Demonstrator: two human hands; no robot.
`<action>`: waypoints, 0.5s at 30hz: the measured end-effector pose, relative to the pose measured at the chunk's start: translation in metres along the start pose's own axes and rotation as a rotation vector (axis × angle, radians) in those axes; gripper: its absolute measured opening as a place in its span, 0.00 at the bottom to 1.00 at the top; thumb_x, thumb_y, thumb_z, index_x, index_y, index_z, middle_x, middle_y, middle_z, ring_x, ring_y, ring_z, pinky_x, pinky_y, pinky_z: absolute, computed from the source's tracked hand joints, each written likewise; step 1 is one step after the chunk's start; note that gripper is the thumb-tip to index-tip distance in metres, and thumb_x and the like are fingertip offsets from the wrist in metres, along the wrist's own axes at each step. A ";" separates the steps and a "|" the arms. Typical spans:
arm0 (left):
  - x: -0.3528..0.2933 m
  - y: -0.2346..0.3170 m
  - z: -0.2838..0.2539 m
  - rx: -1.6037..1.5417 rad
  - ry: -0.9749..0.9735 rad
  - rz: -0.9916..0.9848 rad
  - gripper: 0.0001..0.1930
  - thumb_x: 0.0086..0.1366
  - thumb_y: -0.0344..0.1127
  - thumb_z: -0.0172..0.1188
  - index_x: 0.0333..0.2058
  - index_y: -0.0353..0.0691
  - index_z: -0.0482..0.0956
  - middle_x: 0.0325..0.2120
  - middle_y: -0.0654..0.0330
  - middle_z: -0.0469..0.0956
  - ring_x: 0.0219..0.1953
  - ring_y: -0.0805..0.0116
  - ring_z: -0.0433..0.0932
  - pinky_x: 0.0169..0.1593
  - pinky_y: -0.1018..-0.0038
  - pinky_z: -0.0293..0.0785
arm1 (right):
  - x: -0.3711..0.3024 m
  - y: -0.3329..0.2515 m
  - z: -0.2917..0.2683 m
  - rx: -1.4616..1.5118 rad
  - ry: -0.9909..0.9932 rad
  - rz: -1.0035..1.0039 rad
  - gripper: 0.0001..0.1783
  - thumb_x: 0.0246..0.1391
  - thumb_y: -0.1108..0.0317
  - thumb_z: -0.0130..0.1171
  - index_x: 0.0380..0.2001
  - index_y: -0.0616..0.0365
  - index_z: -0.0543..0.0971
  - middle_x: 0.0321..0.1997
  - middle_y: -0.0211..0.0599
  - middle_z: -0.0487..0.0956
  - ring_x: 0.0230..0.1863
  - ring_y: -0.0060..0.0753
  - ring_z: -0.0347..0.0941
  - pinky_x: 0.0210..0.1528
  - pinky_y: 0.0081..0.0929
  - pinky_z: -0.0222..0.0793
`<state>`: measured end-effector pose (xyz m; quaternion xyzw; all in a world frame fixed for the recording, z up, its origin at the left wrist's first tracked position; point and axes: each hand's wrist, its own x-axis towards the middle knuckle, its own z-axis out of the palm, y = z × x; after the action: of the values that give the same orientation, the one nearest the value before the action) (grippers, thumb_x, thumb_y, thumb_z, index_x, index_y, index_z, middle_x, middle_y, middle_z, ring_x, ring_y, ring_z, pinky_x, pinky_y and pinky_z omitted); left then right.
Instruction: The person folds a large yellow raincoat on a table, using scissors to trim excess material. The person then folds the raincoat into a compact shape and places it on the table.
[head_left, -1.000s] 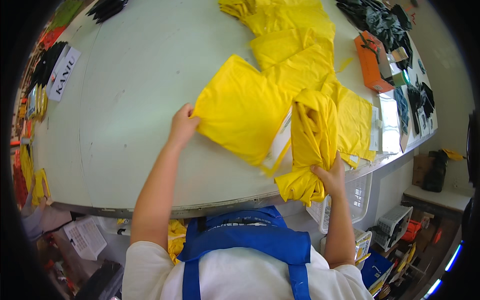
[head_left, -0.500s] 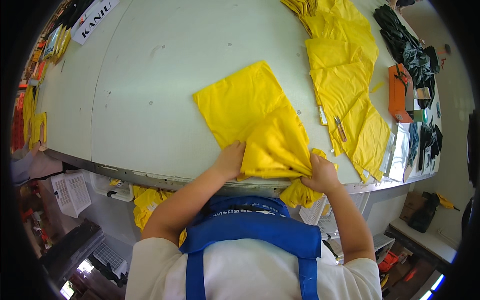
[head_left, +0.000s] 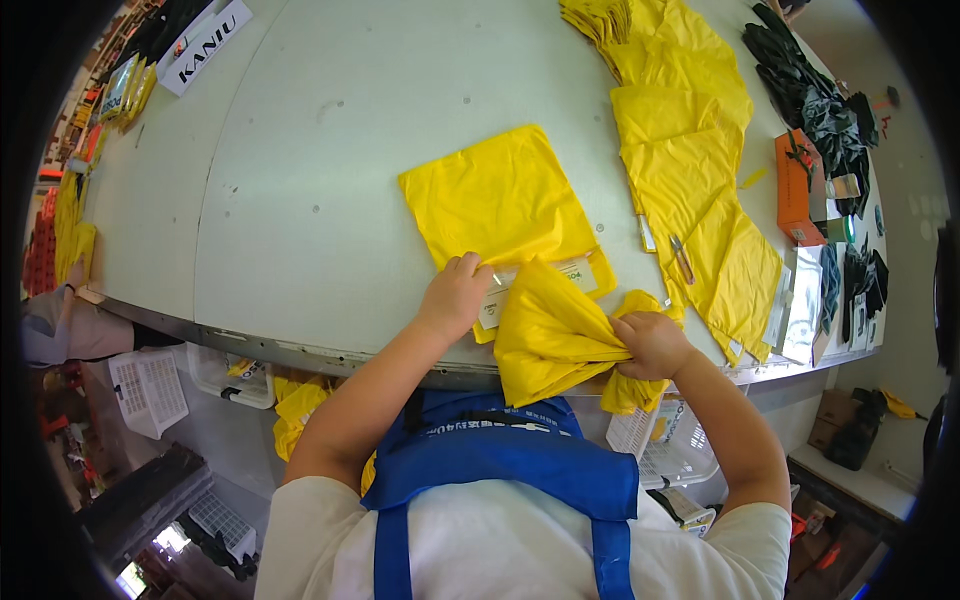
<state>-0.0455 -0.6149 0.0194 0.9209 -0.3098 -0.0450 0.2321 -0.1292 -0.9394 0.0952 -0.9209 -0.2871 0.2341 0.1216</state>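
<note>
A flat yellow fabric piece (head_left: 500, 200) lies on the table in front of me, with pale printed labels (head_left: 490, 308) at its near edge. My left hand (head_left: 458, 295) is closed on its near left edge, fingers curled; the exact hold is partly hidden. A bunched yellow cloth (head_left: 555, 340) is gripped in my right hand (head_left: 650, 345), its gathered folds fanning left and hanging over the table's front edge. More crumpled yellow cloth shows beneath and beside the right hand. Whether the bunch is joined to the flat piece cannot be made out.
A long row of overlapping yellow garments (head_left: 685, 170) runs along the right, with small orange-handled snips (head_left: 682, 258) on it. Beyond are an orange box (head_left: 797, 188) and dark garments (head_left: 830, 110). White baskets (head_left: 150, 390) stand below the table edge. Another person's arm (head_left: 62, 310) shows far left.
The bunched cloth has been pulled off the flat piece toward me, uncovering the labels at its near edge. My right hand has shifted slightly right; my left stays at the near left edge.
</note>
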 end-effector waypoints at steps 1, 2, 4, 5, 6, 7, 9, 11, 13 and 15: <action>0.001 0.003 -0.004 -0.010 0.053 0.022 0.18 0.55 0.27 0.53 0.46 0.38 0.73 0.39 0.51 0.71 0.40 0.53 0.72 0.43 0.65 0.73 | 0.005 -0.002 -0.003 -0.029 -0.027 -0.050 0.39 0.32 0.56 0.66 0.51 0.62 0.69 0.39 0.42 0.76 0.40 0.46 0.74 0.41 0.37 0.72; 0.003 0.008 -0.008 -0.022 0.106 0.044 0.19 0.55 0.27 0.52 0.48 0.38 0.73 0.41 0.51 0.71 0.41 0.53 0.72 0.45 0.65 0.73 | 0.010 -0.004 -0.006 -0.023 -0.045 -0.011 0.39 0.33 0.56 0.66 0.50 0.62 0.68 0.38 0.43 0.76 0.40 0.47 0.74 0.41 0.38 0.72; 0.002 0.011 -0.010 -0.060 0.132 0.122 0.21 0.56 0.26 0.51 0.50 0.37 0.72 0.43 0.51 0.71 0.43 0.53 0.72 0.47 0.66 0.72 | 0.020 -0.010 -0.009 -0.011 -0.080 0.069 0.38 0.34 0.56 0.65 0.50 0.63 0.68 0.38 0.45 0.76 0.40 0.48 0.74 0.41 0.39 0.72; -0.001 0.010 -0.009 -0.089 0.107 0.173 0.21 0.56 0.26 0.51 0.51 0.37 0.72 0.45 0.51 0.71 0.44 0.53 0.72 0.49 0.66 0.71 | 0.022 -0.013 -0.010 0.043 -0.064 0.168 0.38 0.34 0.56 0.65 0.51 0.63 0.68 0.38 0.47 0.77 0.41 0.50 0.74 0.42 0.39 0.72; -0.004 0.008 -0.011 -0.118 0.082 0.225 0.22 0.57 0.26 0.50 0.52 0.37 0.72 0.46 0.51 0.71 0.44 0.53 0.72 0.50 0.67 0.71 | 0.023 -0.015 -0.010 0.098 -0.048 0.267 0.38 0.35 0.56 0.65 0.51 0.63 0.68 0.39 0.49 0.77 0.42 0.51 0.74 0.43 0.39 0.71; -0.006 0.003 -0.014 -0.125 0.058 0.210 0.22 0.57 0.26 0.50 0.52 0.37 0.71 0.46 0.52 0.71 0.44 0.54 0.72 0.50 0.67 0.71 | 0.023 -0.017 -0.011 0.153 -0.031 0.366 0.38 0.36 0.56 0.64 0.51 0.63 0.68 0.40 0.51 0.77 0.43 0.52 0.74 0.44 0.40 0.71; -0.009 -0.001 -0.028 -0.140 0.010 0.176 0.23 0.57 0.26 0.50 0.54 0.38 0.71 0.45 0.52 0.71 0.44 0.54 0.71 0.50 0.66 0.70 | 0.021 -0.022 -0.017 0.265 0.013 0.553 0.38 0.37 0.55 0.64 0.51 0.64 0.67 0.41 0.54 0.77 0.43 0.55 0.73 0.45 0.41 0.70; -0.005 0.006 -0.026 -0.171 0.092 0.217 0.22 0.58 0.26 0.50 0.54 0.38 0.71 0.45 0.52 0.71 0.44 0.54 0.71 0.50 0.66 0.70 | 0.020 -0.028 -0.016 0.301 0.082 0.661 0.38 0.38 0.55 0.64 0.51 0.65 0.66 0.40 0.55 0.77 0.43 0.56 0.74 0.44 0.42 0.70; -0.001 0.024 -0.026 -0.198 0.158 0.247 0.22 0.58 0.26 0.49 0.54 0.39 0.71 0.45 0.52 0.71 0.44 0.54 0.72 0.50 0.67 0.70 | 0.024 -0.037 -0.001 0.268 0.170 0.687 0.38 0.37 0.54 0.63 0.49 0.66 0.66 0.37 0.55 0.78 0.41 0.56 0.75 0.43 0.44 0.71; 0.000 0.053 -0.031 -0.220 0.213 0.272 0.22 0.58 0.25 0.49 0.54 0.40 0.71 0.44 0.52 0.71 0.43 0.55 0.72 0.50 0.67 0.70 | 0.038 -0.041 0.001 0.387 0.205 0.693 0.39 0.38 0.53 0.63 0.51 0.66 0.65 0.38 0.55 0.78 0.40 0.58 0.75 0.42 0.43 0.71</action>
<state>-0.0677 -0.6401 0.0712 0.8393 -0.3982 0.0507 0.3666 -0.1212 -0.8840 0.0950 -0.9418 0.1029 0.2180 0.2345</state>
